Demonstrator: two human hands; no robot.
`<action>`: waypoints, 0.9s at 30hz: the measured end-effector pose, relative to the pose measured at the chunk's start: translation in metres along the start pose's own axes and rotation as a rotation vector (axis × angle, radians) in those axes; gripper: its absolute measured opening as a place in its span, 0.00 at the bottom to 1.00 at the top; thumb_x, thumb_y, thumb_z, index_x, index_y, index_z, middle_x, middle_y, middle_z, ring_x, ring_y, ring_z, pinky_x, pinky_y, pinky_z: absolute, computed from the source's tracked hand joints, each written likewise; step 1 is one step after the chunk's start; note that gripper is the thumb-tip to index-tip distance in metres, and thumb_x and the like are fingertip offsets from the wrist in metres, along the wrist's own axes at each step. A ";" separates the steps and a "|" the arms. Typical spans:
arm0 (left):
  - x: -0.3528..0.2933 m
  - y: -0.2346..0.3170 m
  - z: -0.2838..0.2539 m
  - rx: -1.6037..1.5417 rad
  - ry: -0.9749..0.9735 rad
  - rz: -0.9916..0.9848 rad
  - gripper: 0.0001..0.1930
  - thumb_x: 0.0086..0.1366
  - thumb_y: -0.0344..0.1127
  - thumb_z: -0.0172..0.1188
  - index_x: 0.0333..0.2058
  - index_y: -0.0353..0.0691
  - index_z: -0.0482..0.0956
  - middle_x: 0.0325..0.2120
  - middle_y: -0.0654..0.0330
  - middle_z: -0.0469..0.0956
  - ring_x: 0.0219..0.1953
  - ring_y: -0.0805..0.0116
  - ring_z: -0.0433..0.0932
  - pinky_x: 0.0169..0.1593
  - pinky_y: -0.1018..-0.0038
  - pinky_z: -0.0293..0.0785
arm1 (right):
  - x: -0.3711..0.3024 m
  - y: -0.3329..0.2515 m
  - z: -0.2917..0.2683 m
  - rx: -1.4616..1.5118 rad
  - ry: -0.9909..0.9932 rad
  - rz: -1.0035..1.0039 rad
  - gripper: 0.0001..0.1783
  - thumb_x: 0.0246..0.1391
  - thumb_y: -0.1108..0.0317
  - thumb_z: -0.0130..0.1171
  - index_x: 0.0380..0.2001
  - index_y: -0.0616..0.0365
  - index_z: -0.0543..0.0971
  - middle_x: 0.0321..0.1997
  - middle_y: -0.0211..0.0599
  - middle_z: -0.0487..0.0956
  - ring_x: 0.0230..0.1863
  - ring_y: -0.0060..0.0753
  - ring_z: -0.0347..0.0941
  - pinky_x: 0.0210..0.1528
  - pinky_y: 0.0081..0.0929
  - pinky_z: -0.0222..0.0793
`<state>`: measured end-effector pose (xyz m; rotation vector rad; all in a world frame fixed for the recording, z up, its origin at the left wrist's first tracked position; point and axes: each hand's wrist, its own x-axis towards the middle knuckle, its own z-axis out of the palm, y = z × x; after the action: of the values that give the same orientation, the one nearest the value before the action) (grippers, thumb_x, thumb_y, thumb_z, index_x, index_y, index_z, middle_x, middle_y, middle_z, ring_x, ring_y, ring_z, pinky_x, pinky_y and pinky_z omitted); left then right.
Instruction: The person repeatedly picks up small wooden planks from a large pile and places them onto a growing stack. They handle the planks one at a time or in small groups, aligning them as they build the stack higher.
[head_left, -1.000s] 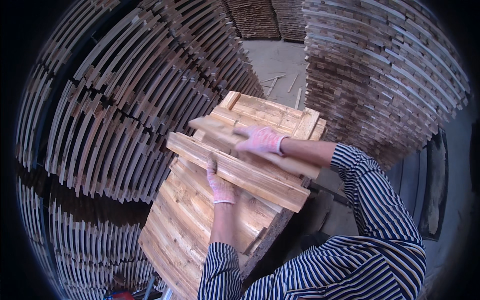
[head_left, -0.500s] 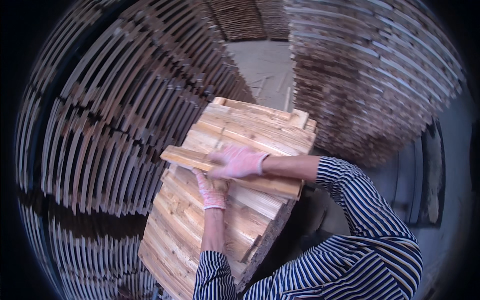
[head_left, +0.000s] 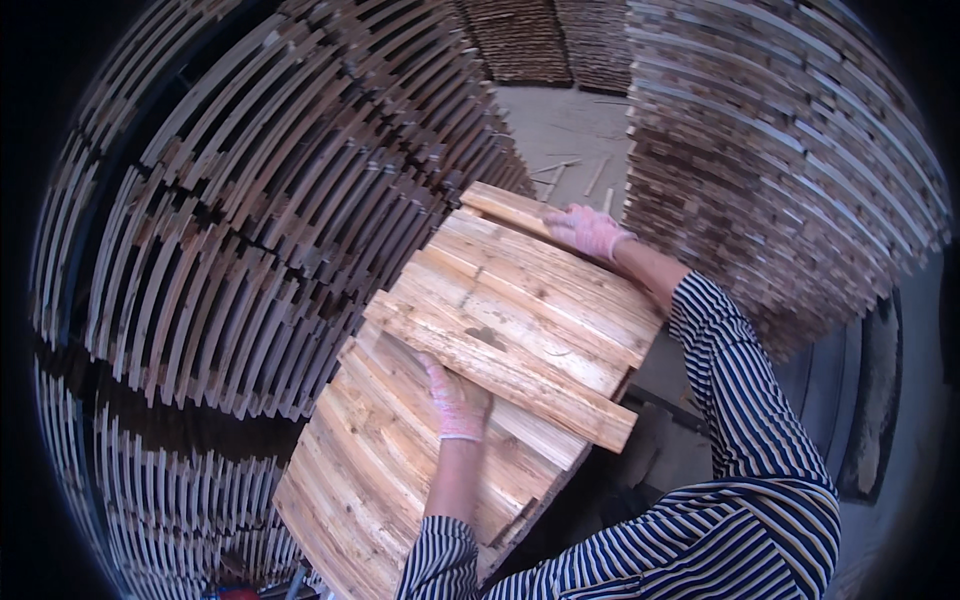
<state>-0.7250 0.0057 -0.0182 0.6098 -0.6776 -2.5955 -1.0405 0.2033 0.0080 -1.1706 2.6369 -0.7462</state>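
Resting my right hand (head_left: 590,233) on the far plank (head_left: 505,203), I had my left hand (head_left: 462,402) against the jutting near plank (head_left: 540,390); couldn't tell if fingers pinched. Upper planks (head_left: 520,285) looked mostly lined up atop lower boards (head_left: 370,460), jutting end seemingly left uneven

The left hand (head_left: 460,402), pink-gloved, is low and nearer the body, thumb aimed at 11 o'clock; its other fingers are mostly hidden, so how tightly they curl cannot be told. The left forearm (head_left: 455,482) points to 12 o'clock, its striped sleeve ending below the wrist. The right hand (head_left: 590,233), also gloved, is at 1 o'clock from the left, palm down, fingers toward 10, its right forearm (head_left: 650,270) stretched toward 10.
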 end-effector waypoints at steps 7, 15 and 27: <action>0.007 0.000 -0.013 0.221 -0.133 -0.009 0.36 0.78 0.63 0.28 0.74 0.46 0.53 0.77 0.67 0.50 0.76 0.56 0.51 0.78 0.55 0.34 | 0.009 -0.034 -0.006 -0.181 -0.053 -0.022 0.26 0.64 0.41 0.49 0.55 0.41 0.82 0.59 0.53 0.74 0.63 0.57 0.70 0.58 0.52 0.69; -0.043 -0.004 0.122 0.397 -0.191 -0.190 0.39 0.75 0.66 0.43 0.72 0.43 0.56 0.67 0.53 0.65 0.69 0.56 0.64 0.70 0.61 0.65 | -0.155 -0.176 -0.017 0.363 -0.104 -0.089 0.56 0.53 0.31 0.62 0.74 0.54 0.58 0.63 0.65 0.69 0.68 0.61 0.65 0.70 0.49 0.62; 0.096 -0.101 0.148 2.281 -0.729 0.641 0.45 0.70 0.69 0.48 0.74 0.42 0.54 0.73 0.42 0.56 0.76 0.45 0.49 0.77 0.53 0.42 | -0.327 0.017 0.136 1.519 0.921 -0.048 0.41 0.73 0.45 0.37 0.79 0.46 0.37 0.74 0.45 0.58 0.71 0.35 0.60 0.74 0.31 0.51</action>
<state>-0.9037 0.0962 0.0156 -0.2370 -3.0496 -0.3198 -0.7826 0.4008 -0.1348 -0.3611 1.3459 -2.9250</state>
